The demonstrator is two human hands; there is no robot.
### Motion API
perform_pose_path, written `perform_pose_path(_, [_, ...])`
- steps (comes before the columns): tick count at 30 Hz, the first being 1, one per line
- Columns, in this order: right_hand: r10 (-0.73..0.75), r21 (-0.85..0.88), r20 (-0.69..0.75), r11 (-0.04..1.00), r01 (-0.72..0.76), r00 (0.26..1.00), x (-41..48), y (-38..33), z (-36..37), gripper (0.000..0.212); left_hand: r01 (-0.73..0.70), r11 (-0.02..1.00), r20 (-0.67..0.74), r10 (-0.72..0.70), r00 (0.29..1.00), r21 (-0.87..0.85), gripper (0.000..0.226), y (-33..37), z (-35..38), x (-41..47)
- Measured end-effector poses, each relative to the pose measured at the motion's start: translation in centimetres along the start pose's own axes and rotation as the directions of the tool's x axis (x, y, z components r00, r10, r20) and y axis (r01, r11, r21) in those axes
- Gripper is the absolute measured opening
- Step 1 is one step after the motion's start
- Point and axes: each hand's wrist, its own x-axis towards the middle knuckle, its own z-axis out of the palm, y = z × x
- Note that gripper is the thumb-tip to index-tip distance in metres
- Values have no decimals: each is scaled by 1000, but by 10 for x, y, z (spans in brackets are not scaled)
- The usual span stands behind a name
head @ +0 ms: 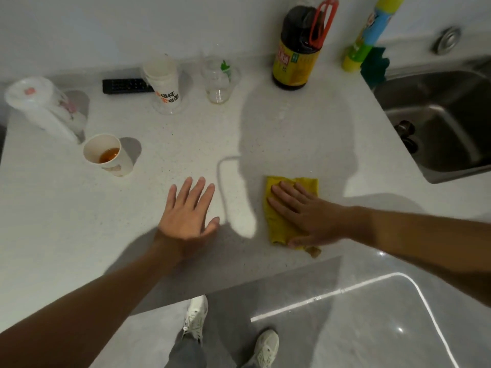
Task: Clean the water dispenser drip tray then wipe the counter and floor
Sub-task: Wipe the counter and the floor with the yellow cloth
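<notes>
A yellow cloth (308,185) lies flat on the white speckled counter (186,144), near its front edge. My right hand (305,213) presses palm-down on the cloth with the fingers spread and pointing left. My left hand (187,211) rests flat on the bare counter to the left of the cloth, fingers apart, holding nothing. The grey floor (345,328) shows below the counter edge. No water dispenser or drip tray is in view.
A paper cup (106,155) with brown liquid and a paper towel roll (45,107) stand at the left. Behind are a remote (125,86), stacked cups (164,83), a glass (218,81), a dark sauce bottle (297,49) and a spray bottle (369,35). A steel sink (438,118) lies right.
</notes>
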Motion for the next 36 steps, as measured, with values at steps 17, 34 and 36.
perform_pose_path(17, [939,728,180,72,-682,292,113,-130,-25,108,-33,999,-41,33,999,7,85,-52,-7,-16])
perform_pose_path(34, [-30,-72,-346,997,5,938,94,26,-35,94,-70,997,-147,65,987,-28,91,-56,-2,-12])
perform_pose_path(36, [-44,-53,-374,998,26,927,75,-3,-16,93,-54,998,-129,52,990,-15,91,-56,-3,-13])
